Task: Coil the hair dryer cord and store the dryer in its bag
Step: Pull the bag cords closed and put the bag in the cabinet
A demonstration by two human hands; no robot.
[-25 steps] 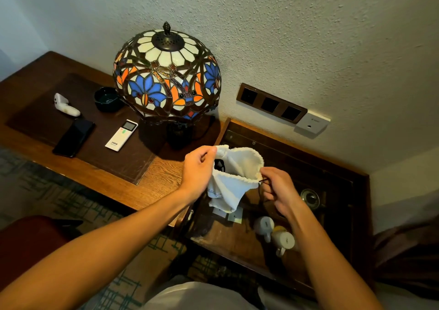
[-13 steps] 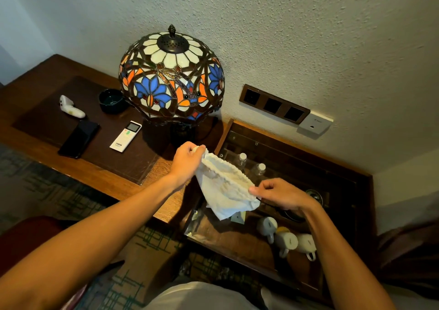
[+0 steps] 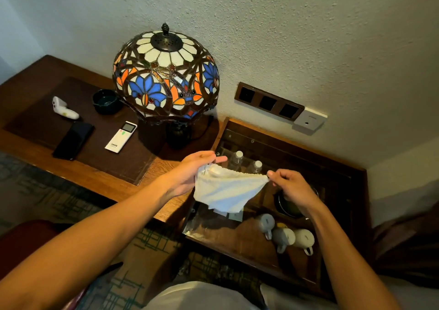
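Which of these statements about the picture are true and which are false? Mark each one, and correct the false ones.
1. Both hands hold the white bag. True: the left hand and the right hand grip its top edge at opposite ends.
2. The lamp lies on its side. False: it stands upright on the desk.
3. The remote control lies to the left of the lamp. True.
4. The bag rests on the desk. False: it hangs in the air between the hands.
5. Two bottles stand beyond the bag. True.
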